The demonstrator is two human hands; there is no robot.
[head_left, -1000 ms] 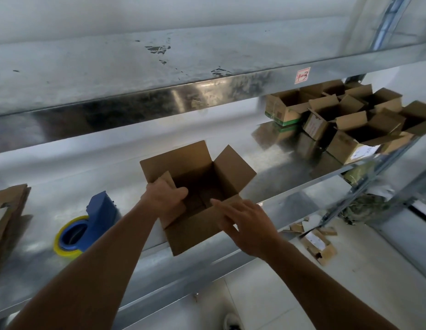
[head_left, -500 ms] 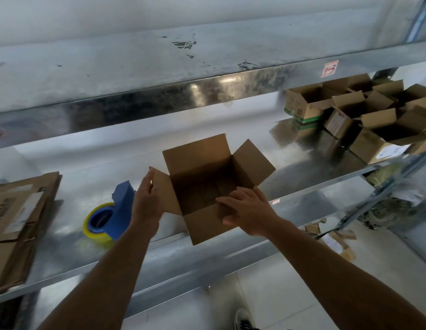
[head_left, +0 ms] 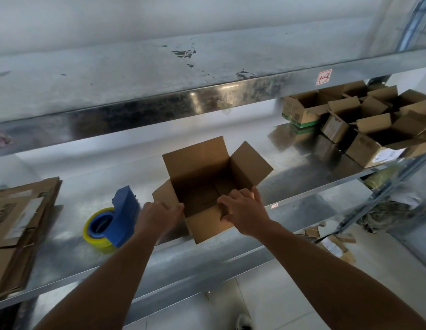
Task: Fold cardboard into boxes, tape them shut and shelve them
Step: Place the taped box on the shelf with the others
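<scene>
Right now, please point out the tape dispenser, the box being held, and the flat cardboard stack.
tape dispenser (head_left: 125,210): head view, on its blue body.
box (head_left: 205,228): head view, on its near outer wall.
cardboard stack (head_left: 7,258): head view, on the top sheet.

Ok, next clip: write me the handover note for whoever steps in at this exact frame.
Left hand: grips the left flap of the open cardboard box.
Right hand: fingers curled over the box's near rim.
The box stands on the metal shelf with its top flaps up. Tape dispenser lies to its left, flattened cardboard stack further left, other open boxes at far right.
Done: box formed; bottom seal not visible.
Left: fold flaps, tape, shelve.
</scene>
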